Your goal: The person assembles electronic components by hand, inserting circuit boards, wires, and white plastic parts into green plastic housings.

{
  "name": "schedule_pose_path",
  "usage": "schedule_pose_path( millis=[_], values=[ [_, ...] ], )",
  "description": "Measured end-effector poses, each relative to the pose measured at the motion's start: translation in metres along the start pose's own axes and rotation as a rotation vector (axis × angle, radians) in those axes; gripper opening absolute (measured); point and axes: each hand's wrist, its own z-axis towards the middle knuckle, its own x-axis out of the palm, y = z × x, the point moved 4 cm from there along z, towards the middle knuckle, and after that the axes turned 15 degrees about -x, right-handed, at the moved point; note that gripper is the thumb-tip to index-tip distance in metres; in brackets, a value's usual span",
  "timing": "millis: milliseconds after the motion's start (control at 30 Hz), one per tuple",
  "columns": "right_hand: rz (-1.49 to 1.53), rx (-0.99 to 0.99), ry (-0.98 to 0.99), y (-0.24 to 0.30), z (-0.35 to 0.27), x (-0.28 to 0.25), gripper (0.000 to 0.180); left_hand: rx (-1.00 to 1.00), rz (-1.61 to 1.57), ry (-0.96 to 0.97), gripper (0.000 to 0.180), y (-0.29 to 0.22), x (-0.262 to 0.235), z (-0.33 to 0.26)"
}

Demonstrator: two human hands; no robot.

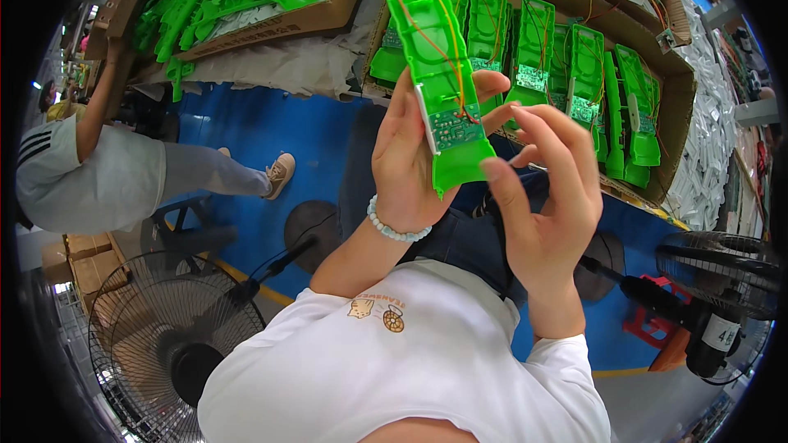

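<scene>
My left hand (405, 172) holds up a long green plastic shell (427, 37), its fingers wrapped around the sides. The shell is tilted, with its hollow inner side up. A green circuit board (454, 129) sits in its lower part, and thin red and yellow wires (456, 57) run from the board along the shell. A whitish strip (427, 115) shows at the shell's left edge. Close to the right of the board is my right hand (552, 189), its fingers bent and apart. I see nothing held in it.
Beyond my hands, a cardboard box (669, 143) holds several similar green shells (535, 41) with boards and wires. Another box (271, 37), far left, has loose green parts. White pieces (712, 98) are heaped at right. Fans (176, 336) stand nearby; a person (98, 168) is at left.
</scene>
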Motion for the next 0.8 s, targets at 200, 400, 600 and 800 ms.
schedule_pose_path(
  millis=[200, 400, 600, 800],
  values=[
    [-0.034, 0.024, 0.114, 0.004, -0.002, 0.015, 0.057, 0.134, 0.138, 0.187, 0.048, 0.005, -0.002, -0.002],
    [0.048, -0.059, 0.088, 0.001, -0.002, 0.022, 0.053, 0.195, 0.094, 0.307, 0.067, -0.006, -0.006, 0.005],
    [0.086, -0.095, 0.001, 0.006, -0.001, 0.019, 0.047, 0.197, 0.009, 0.249, 0.065, -0.010, 0.006, -0.001],
    [0.043, -0.038, 0.022, 0.009, -0.006, 0.015, 0.049, 0.162, 0.008, 0.309, 0.069, -0.007, 0.006, -0.004]
  ],
)
